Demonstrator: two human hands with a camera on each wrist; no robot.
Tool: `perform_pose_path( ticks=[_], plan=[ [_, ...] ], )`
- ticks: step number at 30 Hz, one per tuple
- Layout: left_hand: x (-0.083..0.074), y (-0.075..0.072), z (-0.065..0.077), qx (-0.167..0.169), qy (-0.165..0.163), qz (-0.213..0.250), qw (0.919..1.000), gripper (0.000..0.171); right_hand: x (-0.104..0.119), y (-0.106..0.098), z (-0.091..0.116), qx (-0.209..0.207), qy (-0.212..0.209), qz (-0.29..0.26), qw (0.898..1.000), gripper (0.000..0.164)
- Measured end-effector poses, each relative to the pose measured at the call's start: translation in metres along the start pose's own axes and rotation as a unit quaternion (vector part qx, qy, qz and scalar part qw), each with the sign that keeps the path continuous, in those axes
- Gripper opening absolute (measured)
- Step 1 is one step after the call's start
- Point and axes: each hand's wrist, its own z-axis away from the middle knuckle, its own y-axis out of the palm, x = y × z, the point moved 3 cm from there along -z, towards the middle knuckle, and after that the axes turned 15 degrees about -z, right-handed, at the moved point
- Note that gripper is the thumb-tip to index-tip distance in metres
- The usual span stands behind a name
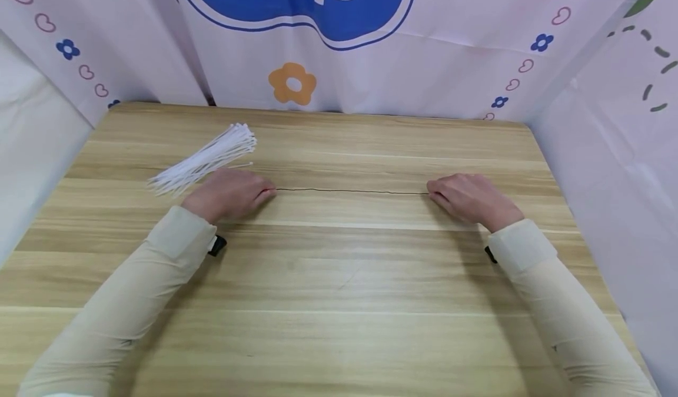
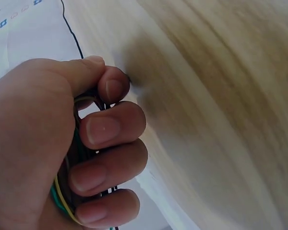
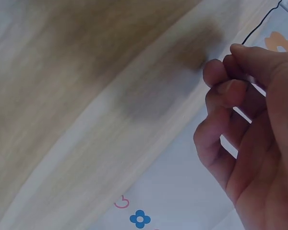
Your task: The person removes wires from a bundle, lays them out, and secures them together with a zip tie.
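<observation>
A thin black wire [image 1: 349, 190] runs nearly straight across the wooden table between the two hands. The left hand [image 1: 230, 194] pinches one end of this stretch between thumb and index finger. In the left wrist view, its other fingers curl round a bundle of thin coloured wires [image 2: 60, 196], with green, yellow and dark strands showing. On the other side, the right hand [image 1: 471, 197] pinches the black wire between thumb and fingertip; the wire's tip is hidden there. A pile of white cable ties [image 1: 209, 159] lies just beyond the left hand.
The wooden tabletop [image 1: 339, 303] extends below and around both forearms. A printed white cloth [image 1: 381, 85] hangs along the back edge, with more cloth at the left and right sides. One cable tie [image 1: 243, 164] sticks out of the pile.
</observation>
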Motion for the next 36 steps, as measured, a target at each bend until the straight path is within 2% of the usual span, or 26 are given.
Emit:
perform_pose_path(
  ticks=[4,12,18,27,36],
  plan=[
    [-0.002,-0.005,-0.001,0.004,-0.001,-0.011,0.9999,0.030,-0.002,0.000,-0.001,0.007,0.007,0.002,1.000,0.025],
    [-0.009,-0.014,-0.007,0.021,-0.009,-0.068,0.9974,0.030,-0.005,-0.003,-0.004,0.030,0.026,-0.004,0.999,0.027],
    [-0.013,-0.016,-0.011,0.039,-0.021,-0.067,0.9967,0.036,-0.008,-0.005,-0.005,0.039,0.042,-0.017,0.998,0.030],
    [-0.015,-0.016,-0.009,0.032,-0.028,-0.073,0.9964,0.038,-0.009,-0.006,-0.004,0.029,0.041,-0.012,0.999,0.031],
    [-0.016,-0.015,-0.008,0.021,-0.020,-0.084,0.9960,0.036,-0.008,-0.005,-0.004,0.032,0.043,-0.012,0.999,0.030]
  ],
)
